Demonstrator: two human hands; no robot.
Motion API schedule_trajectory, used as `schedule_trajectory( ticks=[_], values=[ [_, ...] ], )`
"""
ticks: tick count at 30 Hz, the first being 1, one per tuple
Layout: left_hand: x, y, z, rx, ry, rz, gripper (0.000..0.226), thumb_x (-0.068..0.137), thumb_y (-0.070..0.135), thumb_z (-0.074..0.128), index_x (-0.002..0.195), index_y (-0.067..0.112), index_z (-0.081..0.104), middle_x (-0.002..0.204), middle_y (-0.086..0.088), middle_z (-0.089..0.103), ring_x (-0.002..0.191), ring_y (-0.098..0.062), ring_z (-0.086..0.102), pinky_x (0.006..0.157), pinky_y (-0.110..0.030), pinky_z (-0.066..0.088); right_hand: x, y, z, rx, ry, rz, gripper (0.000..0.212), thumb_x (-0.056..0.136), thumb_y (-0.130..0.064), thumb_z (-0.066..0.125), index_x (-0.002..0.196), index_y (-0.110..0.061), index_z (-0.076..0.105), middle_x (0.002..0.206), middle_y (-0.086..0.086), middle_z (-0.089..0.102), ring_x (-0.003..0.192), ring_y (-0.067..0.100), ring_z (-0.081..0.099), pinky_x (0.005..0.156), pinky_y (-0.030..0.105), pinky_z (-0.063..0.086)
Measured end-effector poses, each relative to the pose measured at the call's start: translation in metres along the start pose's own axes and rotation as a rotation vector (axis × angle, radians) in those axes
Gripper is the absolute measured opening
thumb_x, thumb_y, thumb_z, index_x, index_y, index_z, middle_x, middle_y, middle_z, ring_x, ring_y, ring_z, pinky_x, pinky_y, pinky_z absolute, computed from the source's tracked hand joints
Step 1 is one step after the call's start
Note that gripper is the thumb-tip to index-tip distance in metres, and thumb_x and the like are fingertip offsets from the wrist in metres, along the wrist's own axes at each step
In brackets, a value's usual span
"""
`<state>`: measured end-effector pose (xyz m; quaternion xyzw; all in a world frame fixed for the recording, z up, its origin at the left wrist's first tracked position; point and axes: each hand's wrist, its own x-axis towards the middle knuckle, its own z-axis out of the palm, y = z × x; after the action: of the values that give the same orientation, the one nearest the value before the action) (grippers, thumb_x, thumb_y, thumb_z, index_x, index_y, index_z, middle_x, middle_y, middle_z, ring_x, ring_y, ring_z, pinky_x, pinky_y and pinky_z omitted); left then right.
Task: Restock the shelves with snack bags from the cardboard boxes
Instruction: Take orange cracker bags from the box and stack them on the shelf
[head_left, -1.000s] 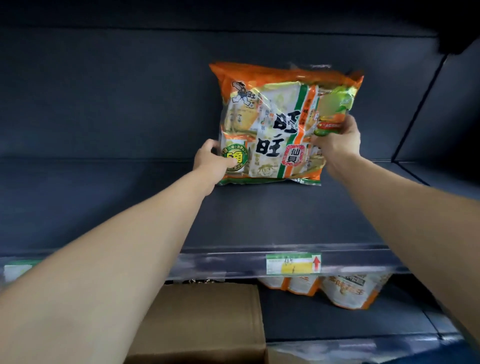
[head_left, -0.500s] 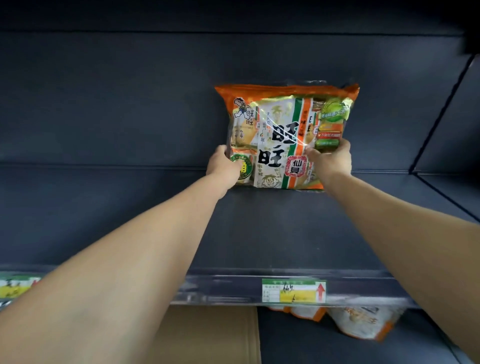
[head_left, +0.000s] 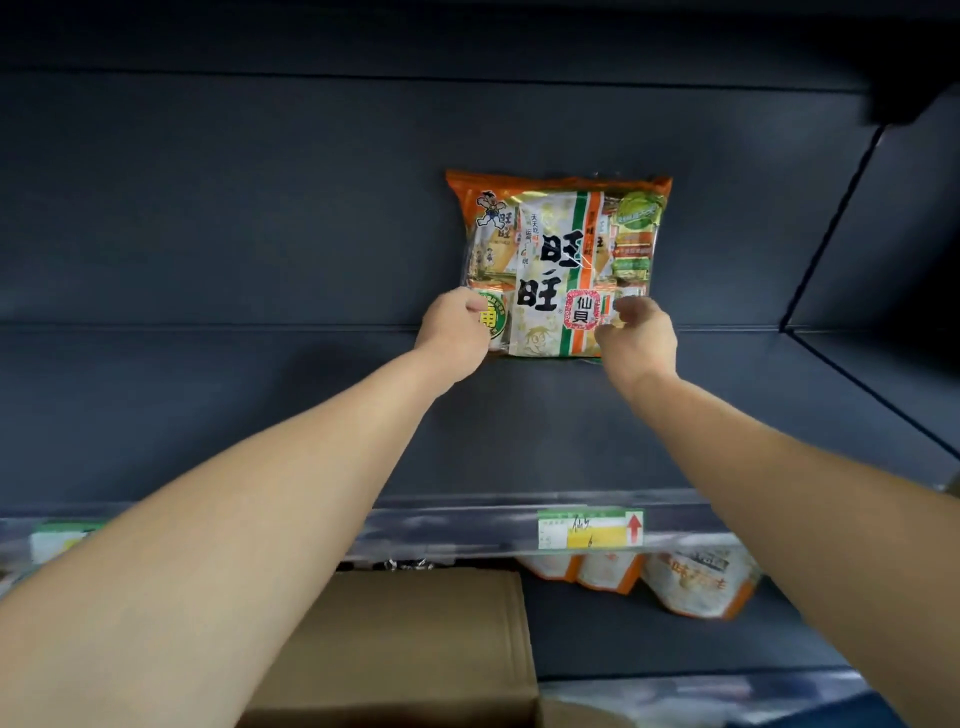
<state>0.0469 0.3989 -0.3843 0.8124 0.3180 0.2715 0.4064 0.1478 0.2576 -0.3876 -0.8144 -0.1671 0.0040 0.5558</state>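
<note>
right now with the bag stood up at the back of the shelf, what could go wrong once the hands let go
1. The snack bag stands upright on its bottom edge at the back of the shelf with nothing beside it. It may tip forward or slump once the left hand and right hand leave its lower corners.
2. It sits deep, so bags placed in front later could knock it over.

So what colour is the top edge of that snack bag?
Orange; the snack bag shows best in the head view.
</note>
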Motion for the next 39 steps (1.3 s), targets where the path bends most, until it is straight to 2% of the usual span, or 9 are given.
schedule_trajectory(
  ticks=[11,15,19,22,26,28,33,36,39],
  values=[
    [-0.150,-0.015,-0.095,-0.008,-0.365,0.021,0.018,0.091,0.000,0.052,0.088,0.015,0.062,0.081,-0.003,0.062,0.080,-0.020,0.062,0.084,-0.039,0.055,-0.192,0.003,0.022,-0.005,-0.224,-0.066,0.017,0.088,0.000,0.056,0.100,-0.010,0.064,0.087,0.000,0.059,0.084,0.015,0.055,0.079,0.027,0.046],
    [-0.205,-0.064,-0.113,0.175,-0.598,-0.115,0.016,0.089,0.002,0.057,0.101,0.004,0.068,0.090,-0.012,0.065,0.080,-0.021,0.061,0.079,-0.035,0.055,-0.254,0.030,0.044,-0.334,-0.574,0.014,0.010,0.088,-0.004,0.058,0.085,-0.009,0.066,0.087,0.004,0.058,0.084,0.017,0.052,0.070,0.022,0.041],
    [-0.240,-0.112,-0.111,0.518,-0.825,-0.179,0.029,0.090,0.011,0.058,0.117,0.001,0.064,0.102,-0.009,0.063,0.086,-0.018,0.054,0.068,-0.029,0.044,-0.293,0.059,0.054,-0.688,-0.895,0.253,0.030,0.092,-0.019,0.057,0.116,-0.002,0.064,0.112,0.012,0.064,0.097,0.021,0.057,0.085,0.031,0.048],
    [-0.252,-0.140,-0.109,0.699,-0.928,-0.214,0.041,0.088,0.019,0.065,0.124,0.001,0.056,0.114,-0.012,0.062,0.089,-0.023,0.056,0.069,-0.029,0.044,-0.318,0.075,0.054,-0.580,-0.935,0.549,0.043,0.093,-0.033,0.059,0.124,-0.004,0.057,0.123,0.019,0.062,0.118,0.032,0.057,0.099,0.041,0.049],
    [-0.255,-0.164,-0.125,0.939,-1.023,-0.254,0.042,0.088,0.029,0.064,0.119,0.001,0.058,0.102,-0.008,0.060,0.086,-0.022,0.055,0.073,-0.030,0.046,-0.337,0.082,0.059,-0.500,-1.035,0.723,0.030,0.090,-0.041,0.062,0.090,-0.010,0.060,0.085,0.012,0.058,0.073,0.020,0.059,0.079,0.033,0.050],
    [-0.257,-0.176,-0.135,0.990,-1.048,-0.311,0.049,0.089,0.041,0.061,0.121,0.003,0.058,0.111,-0.008,0.062,0.093,-0.023,0.058,0.085,-0.031,0.049,-0.342,0.080,0.065,-0.499,-1.042,0.773,0.033,0.085,-0.039,0.068,0.097,-0.010,0.059,0.081,0.007,0.054,0.067,0.019,0.054,0.076,0.035,0.052],
    [-0.263,-0.199,-0.152,1.019,-1.076,-0.368,0.073,0.089,0.061,0.046,0.139,0.008,0.047,0.137,-0.010,0.052,0.122,-0.027,0.052,0.102,-0.034,0.042,-0.349,0.070,0.084,-0.358,-1.021,0.880,0.030,0.090,-0.032,0.063,0.111,-0.011,0.058,0.100,0.009,0.064,0.088,0.025,0.060,0.098,0.044,0.047],
    [-0.265,-0.195,-0.159,0.984,-1.041,-0.395,0.070,0.090,0.054,0.052,0.135,0.002,0.048,0.131,-0.010,0.054,0.115,-0.026,0.055,0.085,-0.030,0.048,-0.353,0.064,0.088,-0.280,-0.953,0.872,0.025,0.097,-0.024,0.053,0.117,-0.009,0.053,0.106,0.011,0.063,0.093,0.026,0.060,0.094,0.045,0.050],
    [-0.265,-0.184,-0.165,0.998,-0.984,-0.399,0.053,0.095,0.036,0.054,0.130,-0.004,0.051,0.119,-0.012,0.057,0.093,-0.022,0.053,0.055,-0.024,0.044,-0.350,0.060,0.087,-0.222,-0.845,0.842,0.008,0.100,-0.017,0.047,0.102,-0.010,0.050,0.081,0.006,0.058,0.068,0.017,0.054,0.061,0.028,0.048]
  ],
)
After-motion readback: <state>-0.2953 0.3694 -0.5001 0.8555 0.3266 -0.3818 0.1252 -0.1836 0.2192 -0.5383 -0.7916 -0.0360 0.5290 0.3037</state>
